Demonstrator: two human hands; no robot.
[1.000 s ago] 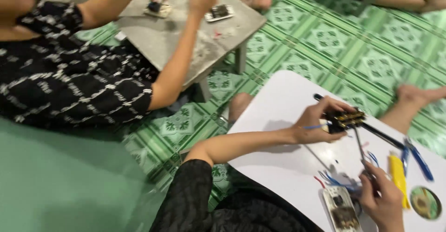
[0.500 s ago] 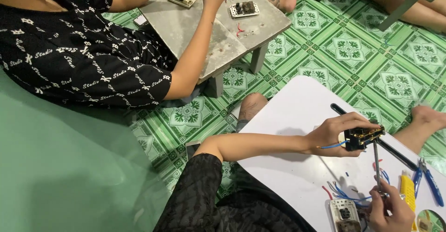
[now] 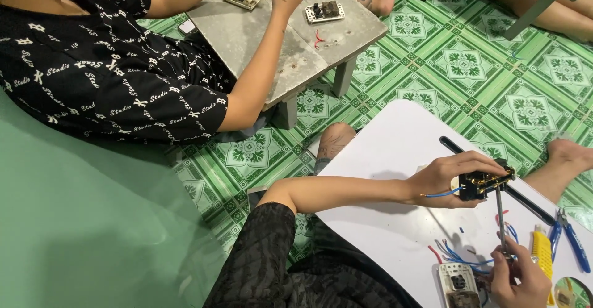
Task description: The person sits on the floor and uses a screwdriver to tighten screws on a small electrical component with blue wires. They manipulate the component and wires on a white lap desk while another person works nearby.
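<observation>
Screwdriver [image 3: 499,218] upright in right hand [image 3: 522,280], closed grip, tip at black switch module [image 3: 486,183] clasped by left hand [image 3: 446,178] above white surface [image 3: 395,154].

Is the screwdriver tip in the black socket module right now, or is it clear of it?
In it: the screwdriver held by the right hand runs up into the black socket module gripped by the left hand.

smooth matt white board [image 3: 395,160], glossy tiled floor [image 3: 469,67], rough grey concrete stool [image 3: 272,42], shiny metal screwdriver shaft [image 3: 499,215].
</observation>
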